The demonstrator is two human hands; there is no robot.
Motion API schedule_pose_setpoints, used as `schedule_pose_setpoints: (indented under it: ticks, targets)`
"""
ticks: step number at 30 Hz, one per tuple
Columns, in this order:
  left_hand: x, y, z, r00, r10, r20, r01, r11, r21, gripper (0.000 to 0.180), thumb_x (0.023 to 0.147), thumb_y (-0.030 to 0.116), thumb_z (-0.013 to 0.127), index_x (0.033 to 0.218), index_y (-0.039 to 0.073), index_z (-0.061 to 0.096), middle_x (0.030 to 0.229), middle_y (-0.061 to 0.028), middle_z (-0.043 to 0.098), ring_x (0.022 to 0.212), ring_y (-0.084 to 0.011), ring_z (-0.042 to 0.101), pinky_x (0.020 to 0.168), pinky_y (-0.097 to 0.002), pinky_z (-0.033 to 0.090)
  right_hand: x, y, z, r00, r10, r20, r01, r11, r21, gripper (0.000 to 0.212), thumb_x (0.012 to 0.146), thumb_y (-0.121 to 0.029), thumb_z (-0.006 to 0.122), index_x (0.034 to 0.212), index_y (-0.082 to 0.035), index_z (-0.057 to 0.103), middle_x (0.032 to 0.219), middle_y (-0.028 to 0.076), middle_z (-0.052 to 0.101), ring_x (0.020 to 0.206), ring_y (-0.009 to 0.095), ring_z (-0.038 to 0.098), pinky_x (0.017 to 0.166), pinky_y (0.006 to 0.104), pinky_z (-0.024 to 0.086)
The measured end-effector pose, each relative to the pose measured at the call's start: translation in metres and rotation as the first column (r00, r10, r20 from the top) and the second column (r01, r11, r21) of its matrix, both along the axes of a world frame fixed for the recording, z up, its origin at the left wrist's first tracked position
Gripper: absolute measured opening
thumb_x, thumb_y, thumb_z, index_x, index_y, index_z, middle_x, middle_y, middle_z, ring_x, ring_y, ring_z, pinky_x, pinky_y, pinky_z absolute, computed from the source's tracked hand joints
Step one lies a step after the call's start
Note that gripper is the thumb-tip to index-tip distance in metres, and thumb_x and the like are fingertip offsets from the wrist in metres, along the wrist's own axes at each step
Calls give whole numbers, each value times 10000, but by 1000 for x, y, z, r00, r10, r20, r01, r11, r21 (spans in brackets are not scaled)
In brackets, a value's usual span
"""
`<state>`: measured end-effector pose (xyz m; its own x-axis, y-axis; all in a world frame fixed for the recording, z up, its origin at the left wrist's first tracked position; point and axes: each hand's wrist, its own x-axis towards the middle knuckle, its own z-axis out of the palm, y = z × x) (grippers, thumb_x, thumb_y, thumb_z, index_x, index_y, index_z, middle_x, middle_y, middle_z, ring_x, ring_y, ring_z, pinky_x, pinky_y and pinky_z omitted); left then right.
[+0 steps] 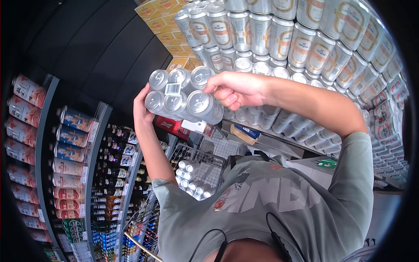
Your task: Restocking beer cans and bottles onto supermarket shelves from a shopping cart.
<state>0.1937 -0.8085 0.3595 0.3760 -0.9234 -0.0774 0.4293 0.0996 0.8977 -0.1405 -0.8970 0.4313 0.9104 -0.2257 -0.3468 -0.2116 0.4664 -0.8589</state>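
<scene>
Held up in front of the stacked cans is a six-pack of silver drink cans (174,103), wrapped in clear film, lids facing me, with a white barcode label on top. My left hand (142,107) supports its left end, the fingers partly hidden behind the cans. At the right end, my right hand (233,89) is closed, its thumb and forefinger pinching the pack's edge between two cans. The other fingers of that hand are curled in. Behind the pack stand several more wrapped packs of silver cans (262,35), piled in layers.
A wire shopping cart (214,162) with several packs of cans (185,177) is below my left arm. Shelves of cans (70,166) and bottles (115,170) line the left side. Yellow cartons (163,19) are stacked at the back. A red box (171,126) lies below the held pack.
</scene>
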Motion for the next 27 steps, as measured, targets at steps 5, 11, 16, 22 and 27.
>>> schedule_pose_setpoints:
  ticks: [5,11,16,22,27]
  targets:
    - [34,-83,-7,995,-104,-6,103,994,-34,286,977,254,656,1123,10,683,1045,-117,734,933,-221,723,826,-357,597,26,-48,-1,990,-105,-97,111,992,56,372,909,-289,639,677,-215,358,575,-114,271,461,37,225,443,232,203]
    - [36,-156,-48,966,-239,-97,241,970,13,320,967,236,654,1194,10,662,1119,-123,719,984,-238,712,852,-361,592,28,-82,-15,964,-204,-168,226,966,127,375,922,-336,620,690,-211,353,561,-116,263,452,33,249,446,229,205]
    - [20,-177,-79,962,-225,-151,236,970,60,324,966,241,653,1192,9,671,1110,-113,729,974,-221,715,850,-345,591,26,-103,-42,964,-194,-183,238,936,260,317,923,-328,618,720,-189,418,571,-105,278,454,49,269,447,248,196]
    - [25,-179,-100,992,-129,18,122,970,212,300,974,324,649,1049,38,701,973,-64,735,868,-153,703,783,-295,559,12,-129,-64,969,-101,-227,187,897,401,242,951,-310,576,842,-116,481,609,-91,269,484,62,277,462,255,235]
    - [4,-167,-154,983,151,106,-134,980,-149,308,1075,302,486,1087,45,656,1047,-54,691,956,-126,654,860,-273,499,9,-123,-58,962,-154,-228,233,896,379,172,955,-241,569,871,-120,481,622,-79,416,538,67,418,505,243,352]
